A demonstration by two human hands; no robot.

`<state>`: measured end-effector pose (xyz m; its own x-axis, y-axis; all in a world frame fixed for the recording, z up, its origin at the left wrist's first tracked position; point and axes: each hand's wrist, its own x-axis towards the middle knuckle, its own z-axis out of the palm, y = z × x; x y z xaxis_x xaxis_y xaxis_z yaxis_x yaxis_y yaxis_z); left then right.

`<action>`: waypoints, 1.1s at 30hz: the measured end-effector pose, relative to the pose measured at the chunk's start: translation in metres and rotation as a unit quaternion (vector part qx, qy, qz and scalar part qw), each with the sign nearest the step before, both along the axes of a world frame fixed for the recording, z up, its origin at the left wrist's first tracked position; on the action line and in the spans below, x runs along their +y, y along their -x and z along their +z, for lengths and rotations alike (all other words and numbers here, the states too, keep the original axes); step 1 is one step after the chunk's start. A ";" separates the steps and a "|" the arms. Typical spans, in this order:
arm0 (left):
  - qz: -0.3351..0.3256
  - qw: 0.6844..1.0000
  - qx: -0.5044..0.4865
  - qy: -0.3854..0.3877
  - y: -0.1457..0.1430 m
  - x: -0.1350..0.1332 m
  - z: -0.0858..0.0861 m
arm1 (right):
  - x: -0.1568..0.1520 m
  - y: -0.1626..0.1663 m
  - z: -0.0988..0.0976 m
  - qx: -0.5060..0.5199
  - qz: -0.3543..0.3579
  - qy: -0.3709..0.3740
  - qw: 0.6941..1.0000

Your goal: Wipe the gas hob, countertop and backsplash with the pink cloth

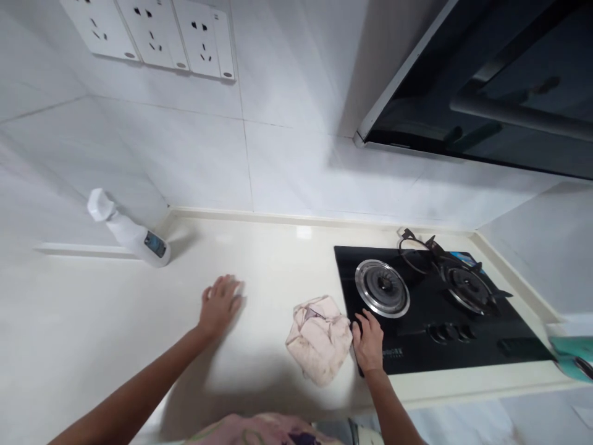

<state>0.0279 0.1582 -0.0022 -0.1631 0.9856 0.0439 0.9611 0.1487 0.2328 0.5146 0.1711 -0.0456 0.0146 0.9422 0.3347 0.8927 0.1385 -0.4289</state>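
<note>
My left hand [220,305] is over the pale countertop [269,253], its fingers apart and nothing in them. On the black glass gas stove [412,337], near its left edge, lies my right hand [369,339] with fingers stretched forward and holding nothing. A crumpled, stained pink cloth [319,340] sits on the counter just left of that hand, between both hands. The left burner [382,288] with its silver ring is just beyond my right fingertips; no pot support stands on it.
A white spray bottle [134,238] stands at the counter's left back. Loose dark pot supports [419,247] lie at the stove's rear. A range hood [477,105] overhangs at upper right. Wall sockets [148,34] are at upper left; a green object [572,355] is at the right edge.
</note>
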 end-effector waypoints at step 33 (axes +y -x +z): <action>0.118 0.991 0.043 -0.046 0.034 -0.038 -0.026 | 0.205 -0.060 0.164 0.229 -0.058 -0.021 0.971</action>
